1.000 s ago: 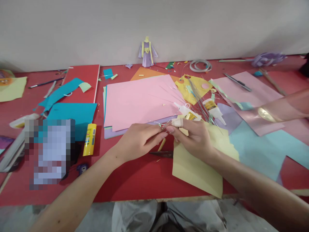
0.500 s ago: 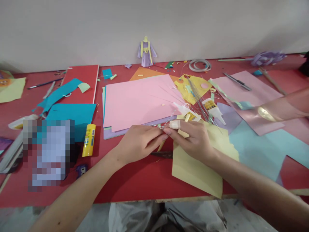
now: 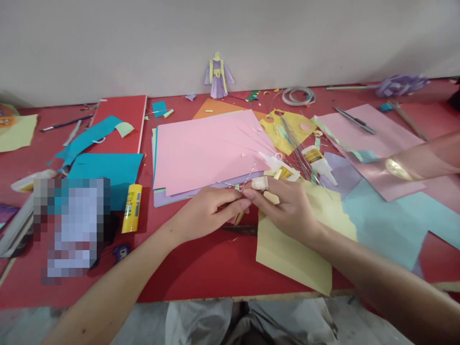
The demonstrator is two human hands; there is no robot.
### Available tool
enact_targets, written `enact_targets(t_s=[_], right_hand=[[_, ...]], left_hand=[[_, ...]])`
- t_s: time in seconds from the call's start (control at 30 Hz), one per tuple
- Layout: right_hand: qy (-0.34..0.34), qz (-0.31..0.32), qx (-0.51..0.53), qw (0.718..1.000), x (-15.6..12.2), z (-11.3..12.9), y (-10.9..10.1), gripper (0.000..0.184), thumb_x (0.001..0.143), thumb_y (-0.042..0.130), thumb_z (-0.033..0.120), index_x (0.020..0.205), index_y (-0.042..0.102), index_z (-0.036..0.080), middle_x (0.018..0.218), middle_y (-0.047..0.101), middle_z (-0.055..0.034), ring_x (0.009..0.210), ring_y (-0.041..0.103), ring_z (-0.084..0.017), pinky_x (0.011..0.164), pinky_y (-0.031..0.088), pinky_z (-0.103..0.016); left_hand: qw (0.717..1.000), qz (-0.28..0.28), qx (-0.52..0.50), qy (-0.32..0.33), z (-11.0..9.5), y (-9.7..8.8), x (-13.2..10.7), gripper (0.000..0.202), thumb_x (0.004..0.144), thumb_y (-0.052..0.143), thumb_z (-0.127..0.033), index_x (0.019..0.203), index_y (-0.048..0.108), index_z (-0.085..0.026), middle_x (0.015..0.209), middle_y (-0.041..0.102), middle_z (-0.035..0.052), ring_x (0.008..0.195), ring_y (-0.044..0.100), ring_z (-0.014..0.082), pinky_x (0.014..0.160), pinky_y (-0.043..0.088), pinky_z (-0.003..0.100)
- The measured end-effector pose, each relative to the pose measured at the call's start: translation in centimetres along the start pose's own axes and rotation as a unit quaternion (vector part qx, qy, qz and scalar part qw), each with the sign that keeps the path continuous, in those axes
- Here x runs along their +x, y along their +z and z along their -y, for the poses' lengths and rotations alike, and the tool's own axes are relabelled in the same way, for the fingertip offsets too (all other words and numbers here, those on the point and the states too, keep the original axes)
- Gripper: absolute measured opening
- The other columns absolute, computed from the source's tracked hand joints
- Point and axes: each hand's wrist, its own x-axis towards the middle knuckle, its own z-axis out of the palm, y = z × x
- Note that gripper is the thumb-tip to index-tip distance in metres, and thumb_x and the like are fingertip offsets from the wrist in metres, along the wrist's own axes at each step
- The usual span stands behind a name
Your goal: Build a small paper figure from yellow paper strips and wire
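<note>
My left hand (image 3: 210,211) and my right hand (image 3: 289,203) meet fingertip to fingertip above the table's front half. Both pinch a thin, twisted silvery wire (image 3: 250,171), whose ends stick out above the fingers in a V. White tape (image 3: 259,183) wraps a finger of my right hand. A dark blade-like object (image 3: 242,230) lies just below my fingers, partly covered. Under my right hand and wrist spreads a pale yellow sheet (image 3: 294,258). Just beyond that hand lies a white glue bottle (image 3: 278,165).
A stack of pink paper (image 3: 204,153) lies ahead. A yellow glue stick (image 3: 132,208) is at left, loose wires (image 3: 298,148) and a second glue bottle (image 3: 319,163) at right. A paper doll (image 3: 217,79) stands by the wall. Another person's forearm (image 3: 427,155) reaches in from the right.
The twisted wire ends now stand out more clearly above my fingers, and my left hand's fingers have shifted slightly. Both hands stay in nearly the same place.
</note>
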Motion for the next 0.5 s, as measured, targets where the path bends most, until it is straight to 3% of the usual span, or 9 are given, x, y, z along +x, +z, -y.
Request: enact_targets(t_s=[0.23,0.5], right_hand=[[-0.012,-0.002,-0.008,1.0,-0.16,-0.1,0.15,0.021,0.094,0.055,0.029,0.077,0.062,0.019,0.069,0.068,-0.0013,0.061,0.06,-0.011,0.057,0.043,-0.024],[-0.062,-0.022,-0.071,0.995,-0.09,-0.31,0.17,0.026,0.093,0.055,0.029,0.068,0.057,0.019,0.065,0.068,-0.0024,0.055,0.058,-0.011,0.052,0.041,-0.024]], left_hand=[[0.997,-0.027,0.067,0.013,0.27,0.03,0.05,0.041,0.098,0.047,-0.037,0.063,0.056,-0.016,0.057,0.057,-0.0055,0.053,0.052,0.0056,0.054,0.04,0.019],[0.996,-0.03,0.08,0.004,0.31,-0.13,-0.06,0.048,0.099,0.043,-0.044,0.063,0.059,-0.016,0.056,0.059,-0.0042,0.051,0.052,0.0063,0.053,0.036,0.02]])
